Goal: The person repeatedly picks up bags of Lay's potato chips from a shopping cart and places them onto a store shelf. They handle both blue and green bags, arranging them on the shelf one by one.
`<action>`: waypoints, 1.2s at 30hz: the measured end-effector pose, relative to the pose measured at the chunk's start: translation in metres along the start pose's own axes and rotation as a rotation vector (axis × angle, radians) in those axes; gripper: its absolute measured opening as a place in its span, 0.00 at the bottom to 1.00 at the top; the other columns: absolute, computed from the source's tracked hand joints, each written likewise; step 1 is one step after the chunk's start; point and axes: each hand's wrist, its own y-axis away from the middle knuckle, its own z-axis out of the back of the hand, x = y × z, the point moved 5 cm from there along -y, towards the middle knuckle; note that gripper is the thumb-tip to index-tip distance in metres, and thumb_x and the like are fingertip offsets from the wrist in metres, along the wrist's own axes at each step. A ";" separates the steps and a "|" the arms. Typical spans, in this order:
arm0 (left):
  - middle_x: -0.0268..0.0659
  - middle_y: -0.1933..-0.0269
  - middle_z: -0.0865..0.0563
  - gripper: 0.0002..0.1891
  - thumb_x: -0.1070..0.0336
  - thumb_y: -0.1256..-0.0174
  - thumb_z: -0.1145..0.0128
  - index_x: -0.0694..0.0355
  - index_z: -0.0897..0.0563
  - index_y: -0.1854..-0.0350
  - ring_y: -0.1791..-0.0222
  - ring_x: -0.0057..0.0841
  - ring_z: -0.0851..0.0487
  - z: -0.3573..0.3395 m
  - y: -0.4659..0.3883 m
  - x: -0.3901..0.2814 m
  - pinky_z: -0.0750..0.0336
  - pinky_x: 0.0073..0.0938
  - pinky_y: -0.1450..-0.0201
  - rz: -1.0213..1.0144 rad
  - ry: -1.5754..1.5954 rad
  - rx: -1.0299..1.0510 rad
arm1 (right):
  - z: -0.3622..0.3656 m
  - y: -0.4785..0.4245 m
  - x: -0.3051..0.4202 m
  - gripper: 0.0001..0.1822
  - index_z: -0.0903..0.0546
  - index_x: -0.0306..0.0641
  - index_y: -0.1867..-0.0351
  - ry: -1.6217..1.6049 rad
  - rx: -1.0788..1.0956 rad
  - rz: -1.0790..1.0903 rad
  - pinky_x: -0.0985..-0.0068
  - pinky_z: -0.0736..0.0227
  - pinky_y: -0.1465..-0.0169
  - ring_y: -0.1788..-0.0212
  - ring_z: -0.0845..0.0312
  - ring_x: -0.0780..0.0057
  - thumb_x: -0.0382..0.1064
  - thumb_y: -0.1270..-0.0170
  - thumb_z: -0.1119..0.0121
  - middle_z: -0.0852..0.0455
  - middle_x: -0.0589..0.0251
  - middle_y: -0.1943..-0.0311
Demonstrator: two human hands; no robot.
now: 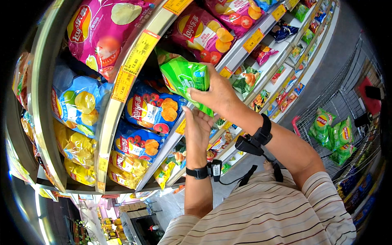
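Note:
My right hand (214, 92) grips a green bag of Lay's potato chips (183, 75) near its right end, with the thumb across the front. The bag is tilted at the front of a shelf. Just below its lower corner, my left hand (197, 127) is held palm up with thumb and fingers apart; whether its fingertips touch the bag cannot be made out. Blue Lay's bags (154, 108) stand on the shelf to the left of my left hand. Magenta Lay's bags (203, 33) stand above the green one.
Shelf edges (134, 58) with yellow price tags curve across the view. Lower shelves hold small snack packs (263, 53). At right stands a wire shopping cart (309, 147) with several green chip bags (341, 133). Yellow chip bags (128, 170) fill the shelf's near end.

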 end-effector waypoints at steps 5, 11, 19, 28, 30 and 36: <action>0.49 0.46 0.17 0.41 0.30 0.22 0.65 0.72 0.30 0.35 0.46 0.39 0.16 0.028 0.030 0.037 0.19 0.41 0.44 0.131 -0.102 0.082 | -0.012 -0.023 0.001 0.32 0.28 0.35 0.41 0.023 -0.033 0.115 0.55 0.23 0.46 0.49 0.17 0.39 0.46 0.45 0.30 0.14 0.39 0.54; 0.47 0.49 0.16 0.38 0.33 0.21 0.64 0.70 0.27 0.37 0.50 0.35 0.15 0.052 0.050 0.062 0.19 0.40 0.45 0.219 -0.060 0.092 | -0.041 -0.055 0.005 0.30 0.28 0.31 0.44 0.108 -0.038 0.242 0.53 0.24 0.46 0.49 0.18 0.39 0.45 0.44 0.31 0.15 0.39 0.55; 0.45 0.51 0.15 0.36 0.34 0.20 0.63 0.68 0.25 0.39 0.51 0.35 0.14 0.061 0.058 0.062 0.18 0.39 0.47 0.243 -0.041 0.124 | -0.095 -0.114 -0.017 0.36 0.30 0.29 0.39 0.321 -0.009 0.188 0.54 0.24 0.47 0.49 0.19 0.35 0.43 0.46 0.29 0.16 0.32 0.52; 0.46 0.51 0.14 0.35 0.35 0.19 0.64 0.68 0.23 0.41 0.52 0.34 0.14 0.066 0.059 0.056 0.18 0.37 0.47 0.225 -0.121 0.174 | -0.140 -0.175 -0.066 0.40 0.32 0.39 0.30 0.197 -0.157 0.236 0.61 0.26 0.37 0.37 0.23 0.48 0.45 0.44 0.28 0.20 0.43 0.38; 0.45 0.51 0.13 0.35 0.36 0.19 0.64 0.69 0.23 0.41 0.52 0.34 0.14 0.068 0.058 0.057 0.19 0.36 0.47 0.239 -0.135 0.199 | -0.148 -0.190 -0.082 0.38 0.31 0.38 0.30 0.061 -0.123 0.167 0.62 0.26 0.37 0.37 0.23 0.53 0.45 0.40 0.29 0.19 0.46 0.38; 0.46 0.51 0.15 0.34 0.38 0.18 0.61 0.72 0.25 0.40 0.52 0.33 0.14 0.081 0.057 0.064 0.19 0.34 0.48 0.303 -0.182 0.208 | -0.161 -0.204 -0.107 0.28 0.26 0.34 0.34 -0.290 -0.041 0.276 0.67 0.31 0.35 0.38 0.24 0.65 0.45 0.31 0.35 0.19 0.53 0.38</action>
